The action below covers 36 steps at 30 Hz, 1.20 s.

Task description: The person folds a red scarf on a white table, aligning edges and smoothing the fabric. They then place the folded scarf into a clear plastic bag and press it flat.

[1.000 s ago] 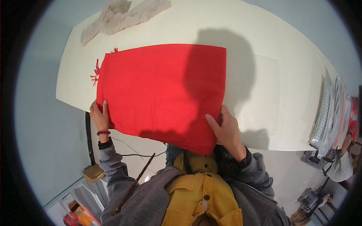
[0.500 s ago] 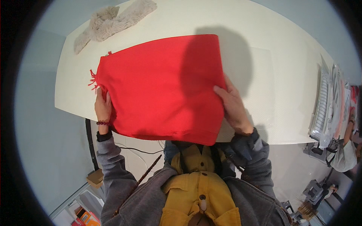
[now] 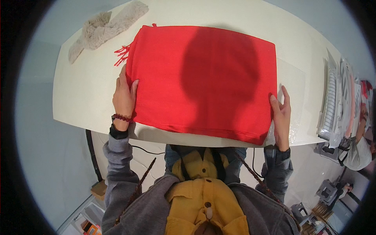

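A folded red scarf with fringe at its far left corner lies broad and flat in front of me over the white table. My left hand, with a beaded bracelet at the wrist, grips its left edge, thumb on top and fingers along the side. At the right edge is my right hand; its thumb touches the scarf while the forefinger stretches out apart from it. A clear plastic sheet or bag shows beneath and beyond the scarf's right side.
A fluffy beige fur piece lies at the table's far left. Several plastic-wrapped textiles are stacked at the right end. The white table has its near edge before my body. Dark cables run below it.
The scarf has moved right and slightly away from me, over the clear plastic. Both hands moved right with it, and the right hand's fingers have spread.
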### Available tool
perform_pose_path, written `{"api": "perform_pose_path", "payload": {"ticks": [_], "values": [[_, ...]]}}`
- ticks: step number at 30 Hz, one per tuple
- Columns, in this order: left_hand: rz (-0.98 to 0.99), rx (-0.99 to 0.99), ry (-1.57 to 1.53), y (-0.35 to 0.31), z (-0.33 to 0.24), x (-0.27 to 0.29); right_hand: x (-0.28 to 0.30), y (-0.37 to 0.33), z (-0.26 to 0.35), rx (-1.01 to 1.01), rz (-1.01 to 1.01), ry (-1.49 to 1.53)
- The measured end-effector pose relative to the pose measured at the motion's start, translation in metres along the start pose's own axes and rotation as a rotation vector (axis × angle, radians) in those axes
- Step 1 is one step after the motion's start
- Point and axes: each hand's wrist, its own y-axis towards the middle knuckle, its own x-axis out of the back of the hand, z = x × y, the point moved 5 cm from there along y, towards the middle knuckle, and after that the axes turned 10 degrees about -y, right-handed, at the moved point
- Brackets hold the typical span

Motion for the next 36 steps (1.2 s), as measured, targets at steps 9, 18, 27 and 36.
{"api": "perform_pose_path", "payload": {"ticks": [9,18,27,36], "values": [[0.117,-0.244,-0.041,-0.063,-0.082,0.019,0.012,-0.033,0.028,0.167,0.043,-0.938],[0.581,-0.355,-0.291,-0.152,-0.167,-0.018,-0.015,0.022,0.139,0.722,0.438,-0.602],[0.617,0.713,-1.476,-0.165,-0.129,-0.013,-0.141,0.166,0.155,1.105,0.001,-0.683],[0.601,1.171,-1.833,-0.183,-0.129,-0.006,-0.171,0.190,0.153,0.705,0.193,-0.829]]}}
